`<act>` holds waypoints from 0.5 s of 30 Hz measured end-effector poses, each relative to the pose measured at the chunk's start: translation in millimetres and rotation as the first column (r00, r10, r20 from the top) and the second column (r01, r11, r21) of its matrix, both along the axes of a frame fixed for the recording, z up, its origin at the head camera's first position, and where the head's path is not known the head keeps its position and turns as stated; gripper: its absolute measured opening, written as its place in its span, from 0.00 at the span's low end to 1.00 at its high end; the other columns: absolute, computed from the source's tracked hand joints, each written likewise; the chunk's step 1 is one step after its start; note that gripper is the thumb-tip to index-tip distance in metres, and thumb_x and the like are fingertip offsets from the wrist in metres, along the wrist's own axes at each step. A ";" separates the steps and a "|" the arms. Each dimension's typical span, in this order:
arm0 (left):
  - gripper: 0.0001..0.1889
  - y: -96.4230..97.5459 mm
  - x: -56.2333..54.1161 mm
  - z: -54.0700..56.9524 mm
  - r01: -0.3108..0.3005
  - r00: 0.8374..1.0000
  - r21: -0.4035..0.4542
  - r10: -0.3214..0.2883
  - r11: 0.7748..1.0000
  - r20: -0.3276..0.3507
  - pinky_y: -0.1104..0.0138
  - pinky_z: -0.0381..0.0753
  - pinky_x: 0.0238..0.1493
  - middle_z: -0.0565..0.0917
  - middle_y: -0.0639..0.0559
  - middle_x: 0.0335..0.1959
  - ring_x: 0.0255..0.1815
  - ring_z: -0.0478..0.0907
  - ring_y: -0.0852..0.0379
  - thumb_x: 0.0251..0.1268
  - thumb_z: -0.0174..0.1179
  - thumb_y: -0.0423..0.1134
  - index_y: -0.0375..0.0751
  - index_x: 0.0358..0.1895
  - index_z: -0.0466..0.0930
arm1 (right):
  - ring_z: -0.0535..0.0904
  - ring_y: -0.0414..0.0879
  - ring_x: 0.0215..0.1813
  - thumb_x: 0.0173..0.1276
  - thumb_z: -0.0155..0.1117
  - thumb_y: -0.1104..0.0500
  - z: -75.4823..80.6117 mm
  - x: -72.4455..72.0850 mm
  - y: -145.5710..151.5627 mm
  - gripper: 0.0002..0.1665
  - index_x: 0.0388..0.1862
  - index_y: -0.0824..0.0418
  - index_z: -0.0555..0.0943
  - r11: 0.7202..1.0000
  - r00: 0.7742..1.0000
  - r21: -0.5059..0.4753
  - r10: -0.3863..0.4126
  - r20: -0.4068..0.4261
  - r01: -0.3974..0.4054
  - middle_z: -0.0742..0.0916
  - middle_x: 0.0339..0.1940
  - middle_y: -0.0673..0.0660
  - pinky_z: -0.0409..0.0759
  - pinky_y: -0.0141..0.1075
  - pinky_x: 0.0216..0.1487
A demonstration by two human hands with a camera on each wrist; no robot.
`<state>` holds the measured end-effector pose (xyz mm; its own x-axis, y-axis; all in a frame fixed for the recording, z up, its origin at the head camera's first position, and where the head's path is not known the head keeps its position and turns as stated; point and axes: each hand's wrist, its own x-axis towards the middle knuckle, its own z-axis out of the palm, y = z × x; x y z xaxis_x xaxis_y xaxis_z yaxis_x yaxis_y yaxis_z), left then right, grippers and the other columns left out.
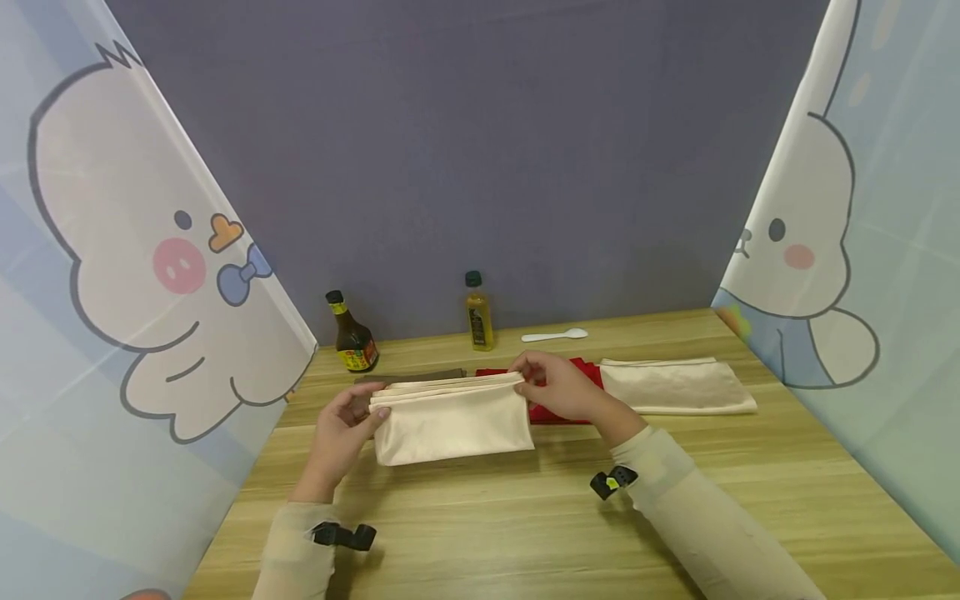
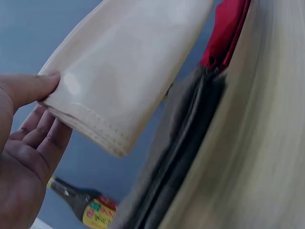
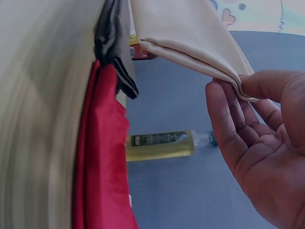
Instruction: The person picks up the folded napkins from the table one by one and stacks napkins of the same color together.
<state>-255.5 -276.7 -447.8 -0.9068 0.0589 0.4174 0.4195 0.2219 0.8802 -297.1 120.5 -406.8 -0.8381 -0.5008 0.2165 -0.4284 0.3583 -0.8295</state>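
Observation:
A folded cream cloth (image 1: 453,425) hangs above the table, held up by both hands at its upper corners. My left hand (image 1: 339,437) pinches the left corner, thumb in front and fingers behind; the left wrist view shows the cloth's stitched edge (image 2: 102,126) below that grip. At the opposite corner my right hand (image 1: 558,387) pinches the layers between thumb and fingers. Behind the held cloth lie a folded grey cloth (image 2: 171,138) and a folded red cloth (image 3: 102,157), both partly hidden in the head view. Farther right lies another folded cream cloth (image 1: 675,387).
At the back of the wooden table (image 1: 480,525) stand a dark sauce bottle (image 1: 354,337) and an oil bottle (image 1: 480,317) with a green cap. A white spoon (image 1: 555,336) lies right of the oil. Printed panels flank the table, and a grey wall (image 1: 480,167) rises behind it.

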 end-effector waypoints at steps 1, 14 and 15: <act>0.21 2.2 -0.4 2.9 -0.005 1.000 -0.003 0.005 1.000 -0.001 0.66 0.81 0.26 0.84 0.38 0.37 0.28 0.78 0.58 0.69 0.71 0.31 0.37 0.63 0.82 | 0.86 0.54 0.40 0.75 0.69 0.62 1.8 -0.4 2.4 0.13 0.56 0.57 0.82 1.000 1.000 -0.005 -0.002 -0.005 0.002 0.85 0.42 0.55 0.87 0.45 0.40; 0.22 36.0 -14.2 34.4 0.064 0.994 0.011 -0.063 0.998 -0.094 0.70 0.83 0.33 0.85 0.33 0.49 0.36 0.84 0.57 0.68 0.69 0.26 0.31 0.63 0.80 | 0.85 0.52 0.40 0.75 0.68 0.65 15.6 -6.0 30.1 0.14 0.58 0.61 0.82 0.993 0.997 -0.097 -0.067 -0.039 0.063 0.83 0.45 0.60 0.87 0.56 0.43; 0.21 37.5 -15.4 34.9 0.068 0.994 0.007 -0.068 0.998 -0.090 0.70 0.82 0.32 0.84 0.32 0.47 0.35 0.84 0.57 0.68 0.70 0.26 0.32 0.63 0.80 | 0.85 0.52 0.40 0.75 0.68 0.66 16.7 -6.3 31.9 0.14 0.58 0.62 0.82 0.993 0.996 -0.097 -0.074 -0.045 0.069 0.83 0.46 0.60 0.87 0.54 0.42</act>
<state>-270.9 -239.3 -412.9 -0.8599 0.1145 0.4975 0.5105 0.1815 0.8405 -303.4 152.4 -390.1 -0.8584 -0.4150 0.3015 -0.4448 0.3094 -0.8405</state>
